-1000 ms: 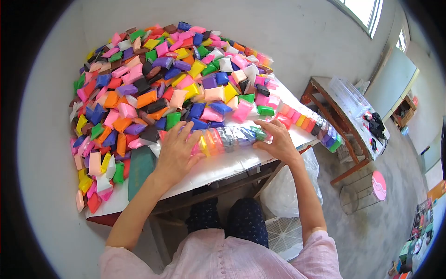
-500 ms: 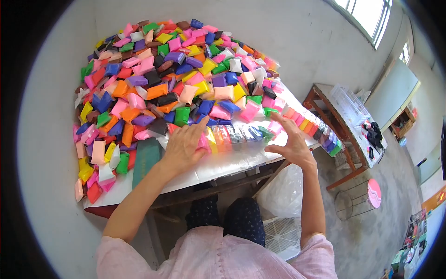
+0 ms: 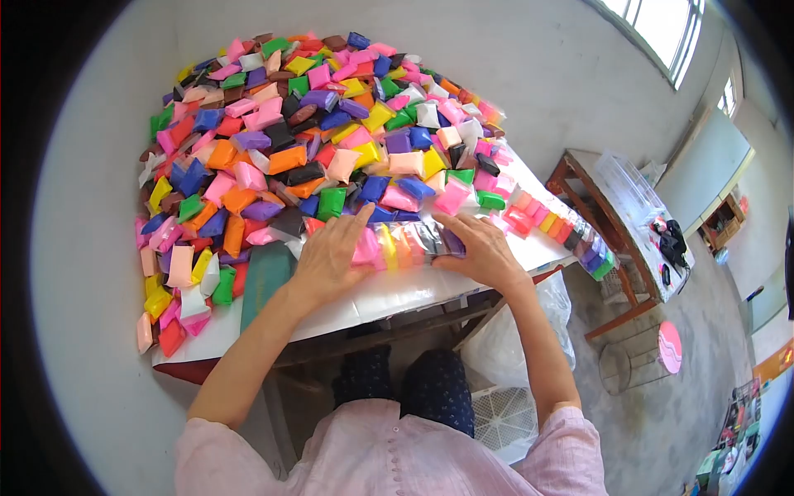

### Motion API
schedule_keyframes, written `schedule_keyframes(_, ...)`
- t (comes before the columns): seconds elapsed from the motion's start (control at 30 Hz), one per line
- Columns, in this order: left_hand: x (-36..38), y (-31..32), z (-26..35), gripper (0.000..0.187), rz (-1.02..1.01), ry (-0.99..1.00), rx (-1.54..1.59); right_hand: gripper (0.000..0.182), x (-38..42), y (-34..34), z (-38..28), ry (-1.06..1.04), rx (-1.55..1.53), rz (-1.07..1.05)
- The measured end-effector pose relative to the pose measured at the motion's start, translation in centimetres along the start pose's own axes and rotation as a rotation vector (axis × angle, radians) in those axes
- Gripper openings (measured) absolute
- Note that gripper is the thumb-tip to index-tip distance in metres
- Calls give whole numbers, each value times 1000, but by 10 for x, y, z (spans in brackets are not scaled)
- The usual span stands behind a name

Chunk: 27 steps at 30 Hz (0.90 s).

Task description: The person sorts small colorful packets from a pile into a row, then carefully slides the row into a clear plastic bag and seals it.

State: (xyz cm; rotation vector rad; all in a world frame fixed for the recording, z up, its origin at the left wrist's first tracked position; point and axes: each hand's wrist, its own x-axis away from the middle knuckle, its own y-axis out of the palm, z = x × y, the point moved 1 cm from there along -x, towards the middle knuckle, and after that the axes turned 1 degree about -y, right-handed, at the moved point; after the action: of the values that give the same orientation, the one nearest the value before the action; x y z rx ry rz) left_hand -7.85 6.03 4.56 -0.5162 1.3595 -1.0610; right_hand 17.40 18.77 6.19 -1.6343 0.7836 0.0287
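Note:
A row of small coloured clay-like packets (image 3: 405,246) lies on the white tabletop in front of me, running pink, yellow, orange, red, black and purple. My left hand (image 3: 333,256) grips the row's left end, its fingers at the far side and its thumb at the near side. At the right end my right hand (image 3: 484,255) is closed round the row in the same way, hiding the last packets. Just behind the row spreads a large heap of loose packets (image 3: 331,132) in many colours.
Another lined-up row of packets (image 3: 562,231) in clear wrapping sits at the table's right end. A dark green flat piece (image 3: 266,285) lies left of my left hand. A side table (image 3: 595,194), a wire stool with a pink top (image 3: 670,347) and a plastic bag (image 3: 517,339) stand nearby.
My right hand has moved left and closed on the row's right end, covering the green packet there. The row looks shorter between my hands. My left hand has stayed at its end.

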Motion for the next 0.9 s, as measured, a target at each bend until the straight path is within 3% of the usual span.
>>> schedule_keyframes(0.1,3,-4,-1,98,-42,-100,0,71,4,-12,5,84,-12,-41)
schedule_keyframes(0.2,8,-16,12,95,122,-39,-45,69,4,-15,12,124,2,-69)
schedule_keyframes(0.3,12,-37,32,82,251,-78,188,69,3,-15,14,143,-20,-79)
schedule_keyframes(0.4,36,-31,36,63,457,-412,629,73,4,-16,17,98,-4,-52)
schedule_keyframes(0.5,64,-3,43,49,483,-629,979,77,2,-19,3,23,86,74)
schedule_keyframes(0.63,66,19,54,47,424,-749,870,73,-4,-6,-41,-188,114,354)
schedule_keyframes(0.67,62,21,50,46,422,-734,781,60,-5,8,-54,-289,73,408)
schedule_keyframes(0.7,58,23,45,45,417,-717,691,42,-11,14,-72,-437,94,386)
schedule_keyframes(0.77,51,30,29,44,415,-602,479,25,-21,34,-91,-605,225,353)
schedule_keyframes(0.8,48,33,21,43,414,-542,373,25,-24,45,-90,-603,275,333)
schedule_keyframes(0.9,42,40,8,43,445,-570,553,23,-36,66,-85,-601,389,333)
